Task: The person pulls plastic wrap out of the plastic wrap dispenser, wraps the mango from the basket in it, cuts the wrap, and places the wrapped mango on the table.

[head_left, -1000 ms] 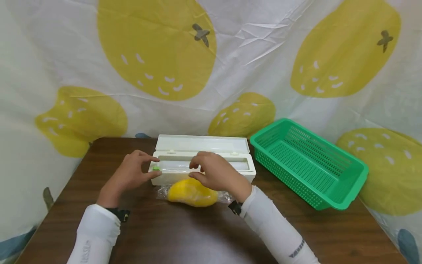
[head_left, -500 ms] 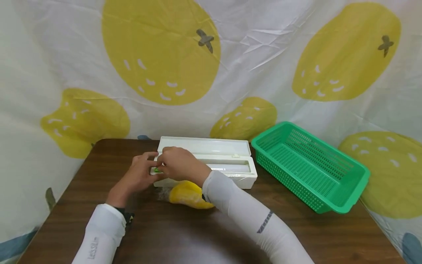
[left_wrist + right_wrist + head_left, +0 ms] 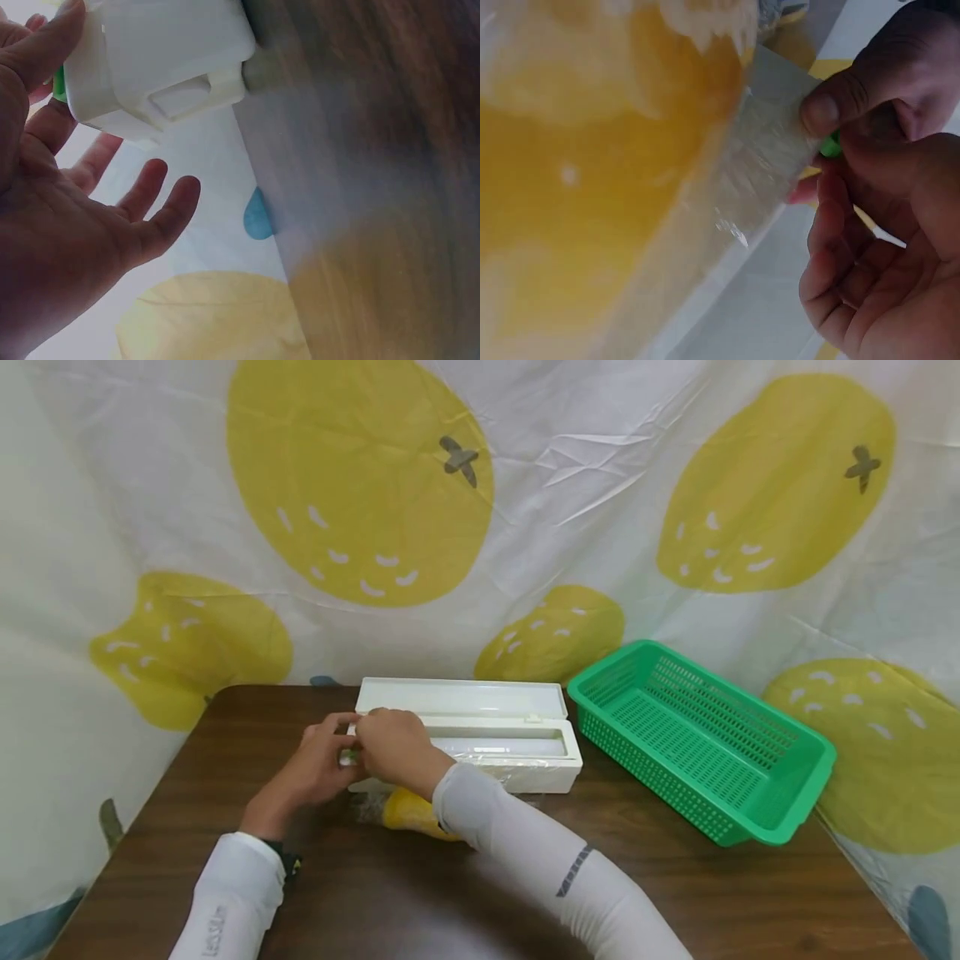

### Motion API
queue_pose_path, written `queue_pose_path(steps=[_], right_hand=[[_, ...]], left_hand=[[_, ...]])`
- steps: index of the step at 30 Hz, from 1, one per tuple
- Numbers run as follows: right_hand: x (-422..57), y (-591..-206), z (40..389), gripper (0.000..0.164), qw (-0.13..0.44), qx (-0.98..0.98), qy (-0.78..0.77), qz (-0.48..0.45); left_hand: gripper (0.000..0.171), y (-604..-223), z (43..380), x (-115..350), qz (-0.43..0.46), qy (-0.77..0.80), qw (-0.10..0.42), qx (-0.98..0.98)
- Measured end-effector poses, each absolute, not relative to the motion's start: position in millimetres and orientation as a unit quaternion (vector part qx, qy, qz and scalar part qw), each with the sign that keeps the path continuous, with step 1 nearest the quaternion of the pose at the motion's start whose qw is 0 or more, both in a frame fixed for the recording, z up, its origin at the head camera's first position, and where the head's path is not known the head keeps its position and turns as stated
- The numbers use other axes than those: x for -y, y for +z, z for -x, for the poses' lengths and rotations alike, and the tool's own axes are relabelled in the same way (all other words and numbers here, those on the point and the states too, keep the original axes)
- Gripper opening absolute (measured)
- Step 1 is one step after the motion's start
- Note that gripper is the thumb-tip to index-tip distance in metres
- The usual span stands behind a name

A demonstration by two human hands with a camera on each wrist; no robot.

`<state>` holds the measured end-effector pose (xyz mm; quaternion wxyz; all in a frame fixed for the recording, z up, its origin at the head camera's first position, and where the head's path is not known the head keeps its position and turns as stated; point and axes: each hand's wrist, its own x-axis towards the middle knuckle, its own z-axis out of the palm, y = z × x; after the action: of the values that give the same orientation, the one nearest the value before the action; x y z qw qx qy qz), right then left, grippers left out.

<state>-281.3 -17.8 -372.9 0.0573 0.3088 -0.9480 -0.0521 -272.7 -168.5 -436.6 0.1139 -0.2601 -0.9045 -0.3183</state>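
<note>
A white cling film dispenser (image 3: pixel 536 777) sits on the table with its lid raised and a pale roll inside. My left hand (image 3: pixel 318 764) grips its left end, thumb on the front face; the ring and little fingers spread free in the left wrist view. Beside it, my right hand (image 3: pixel 397 747) pinches the small green slider (image 3: pixel 830 145) at the same end, its other fingers curled. Clear film (image 3: pixel 739 180) lies over the dispenser's front. In front sits a yellow, mango-like fruit (image 3: pixel 412 814) wrapped in clear film, its right part hidden by my right forearm.
A green perforated basket (image 3: pixel 813 785) stands at the right of the dark wooden table (image 3: pixel 720 902). Behind the table hangs a white cloth (image 3: pixel 562 468) printed with yellow lemons.
My right hand has moved left from the dispenser's middle to its left end, meeting the left hand at the green slider. The left hand has shifted slightly right.
</note>
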Motion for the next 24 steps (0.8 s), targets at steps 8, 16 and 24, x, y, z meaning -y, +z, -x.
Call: queue_pose_path(steps=[8, 16, 24], right_hand=[[22.0, -378.0, 279.8, 0.021, 0.076, 0.95, -0.056, -0.297], [22.6, -383.7, 282.9, 0.015, 0.075, 0.947, -0.058, -0.308], [19.6, -382.3, 289.9, 0.016, 0.026, 0.946, -0.054, -0.32]], left_hand=[[0.029, -439.1, 272.9, 168.4, 0.276, -0.315, 0.125, 0.9], [0.036, -439.3, 268.7, 169.6, 0.253, -0.333, 0.086, 0.904], [0.028, -439.5, 272.1, 169.3, 0.262, -0.328, 0.079, 0.904]])
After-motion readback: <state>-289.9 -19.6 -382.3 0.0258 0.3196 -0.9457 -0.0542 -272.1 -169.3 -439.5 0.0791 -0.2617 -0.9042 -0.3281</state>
